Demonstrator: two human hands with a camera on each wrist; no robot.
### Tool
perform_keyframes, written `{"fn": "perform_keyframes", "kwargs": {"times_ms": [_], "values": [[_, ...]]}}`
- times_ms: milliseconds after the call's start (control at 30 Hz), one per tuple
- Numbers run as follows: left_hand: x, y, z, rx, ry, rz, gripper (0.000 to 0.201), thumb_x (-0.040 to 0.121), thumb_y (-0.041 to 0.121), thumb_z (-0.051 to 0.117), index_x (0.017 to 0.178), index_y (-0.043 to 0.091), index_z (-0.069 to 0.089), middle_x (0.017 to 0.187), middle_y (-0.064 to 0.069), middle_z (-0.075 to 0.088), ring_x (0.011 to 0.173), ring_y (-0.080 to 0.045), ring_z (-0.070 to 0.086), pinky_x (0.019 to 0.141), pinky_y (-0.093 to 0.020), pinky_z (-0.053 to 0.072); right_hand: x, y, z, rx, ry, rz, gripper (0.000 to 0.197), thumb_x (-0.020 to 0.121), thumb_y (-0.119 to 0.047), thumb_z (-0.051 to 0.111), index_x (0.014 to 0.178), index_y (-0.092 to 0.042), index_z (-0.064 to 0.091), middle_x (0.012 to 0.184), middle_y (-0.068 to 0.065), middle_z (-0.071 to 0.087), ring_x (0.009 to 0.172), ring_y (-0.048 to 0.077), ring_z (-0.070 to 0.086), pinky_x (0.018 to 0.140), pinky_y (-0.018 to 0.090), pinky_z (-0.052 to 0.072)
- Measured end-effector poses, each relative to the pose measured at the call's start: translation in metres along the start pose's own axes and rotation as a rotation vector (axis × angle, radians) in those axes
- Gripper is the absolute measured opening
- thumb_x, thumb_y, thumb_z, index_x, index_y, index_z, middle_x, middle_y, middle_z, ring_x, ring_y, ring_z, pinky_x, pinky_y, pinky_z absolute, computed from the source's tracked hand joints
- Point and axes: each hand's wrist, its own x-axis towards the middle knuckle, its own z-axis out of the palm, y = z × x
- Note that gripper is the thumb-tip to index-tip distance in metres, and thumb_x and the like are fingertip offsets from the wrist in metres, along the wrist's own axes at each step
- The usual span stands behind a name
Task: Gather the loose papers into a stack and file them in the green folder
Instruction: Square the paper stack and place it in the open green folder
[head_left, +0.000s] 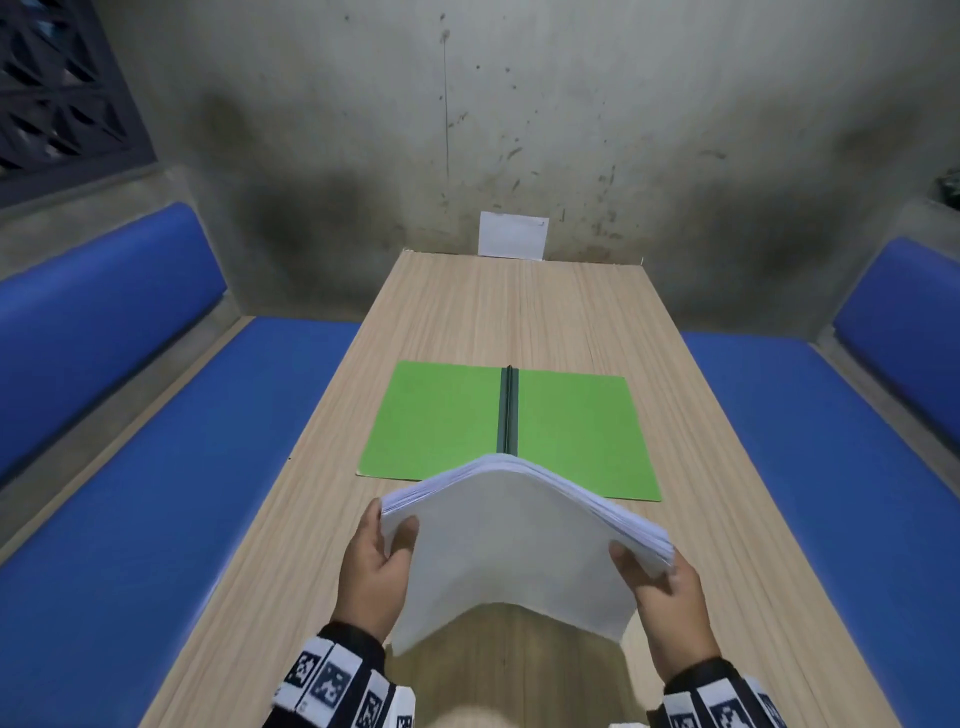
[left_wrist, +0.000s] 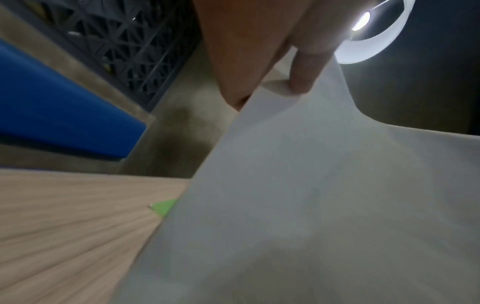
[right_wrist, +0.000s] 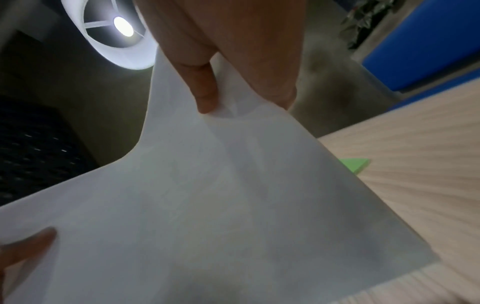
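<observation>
Stained concrete wall (head_left: 519, 104), blue padded benches (head_left: 130, 493), wooden table (head_left: 467, 322), lattice window (head_left: 57, 78), round ceiling lamp (right_wrist: 116, 35)

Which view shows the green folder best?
The head view: the green folder lies open and flat on the table, both covers visible. Each wrist view shows only one green corner beside the paper stack.

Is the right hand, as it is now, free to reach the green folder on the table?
Probably not yet: the right hand grips the paper stack together with the left hand. The open green folder lies just beyond, with nothing between.
</observation>
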Motion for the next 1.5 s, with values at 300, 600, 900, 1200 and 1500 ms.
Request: {"fn": "perform_keyframes", "kwargs": {"times_ms": [300, 600, 900, 1200, 1500], "values": [[-0.036, -0.004, 0.004, -0.049, 0.023, 0.134, 0.046, 0.060, 0.067, 0.065, 0.102, 0.062, 0.046, 0.127, 0.013, 0.052, 0.124, -0.019, 0.048, 0.105, -0.045, 0.041, -0.014, -0.001, 0.005, 0.052, 0.011, -0.030, 0.021, 0.083, -0.021, 0.067, 0.101, -0.020, 0.058, 0.109, 0.009, 0.064, 0.084, 0.001, 0.063, 0.067, 0.014, 0.050], [-0.019, 0.009, 0.017, -0.255, 0.158, -0.057, 0.029, 0.074, 0.051, 0.066, 0.096, 0.035, 0.058, 0.112, -0.002, 0.060, 0.091, -0.012, 0.058, 0.068, -0.027, 0.048, 0.003, -0.005, 0.016, 0.170, 0.179, -0.005, 0.057, 0.060, -0.073, 0.066, 0.073, -0.018, 0.064, 0.080, 0.009, 0.062, 0.060, 0.010, 0.058, 0.061, 0.031, 0.042], [-0.008, 0.004, 0.018, -0.190, 0.238, -0.119, 0.049, 0.066, 0.061, 0.066, 0.104, 0.032, 0.055, 0.106, -0.012, 0.053, 0.102, -0.031, 0.051, 0.082, -0.037, 0.045, -0.004, -0.001, 0.005, 0.039, 0.016, -0.027, 0.031, 0.064, -0.038, 0.075, 0.088, -0.031, 0.055, 0.096, 0.008, 0.061, 0.076, 0.016, 0.055, 0.061, 0.021, 0.048], [-0.003, -0.019, 0.008, -0.102, 0.034, -0.060, 0.031, 0.073, 0.010, 0.075, 0.090, 0.027, 0.054, 0.093, -0.010, 0.065, 0.096, -0.035, 0.063, 0.070, -0.029, 0.051, 0.006, 0.022, -0.014, -0.110, -0.068, -0.014, 0.026, 0.087, 0.003, 0.060, 0.081, -0.022, 0.063, 0.080, -0.003, 0.068, 0.082, 0.023, 0.057, 0.067, 0.018, 0.048], [-0.018, -0.001, -0.005, -0.131, 0.068, -0.010, 0.026, 0.076, 0.003, 0.070, 0.083, 0.021, 0.052, 0.081, -0.006, 0.064, 0.058, 0.001, 0.063, 0.051, -0.008, 0.050, -0.003, 0.010, -0.012, -0.034, -0.072, -0.043, 0.018, 0.086, 0.003, 0.060, 0.094, -0.014, 0.061, 0.085, -0.001, 0.068, 0.060, -0.010, 0.062, 0.063, 0.016, 0.050]]}}
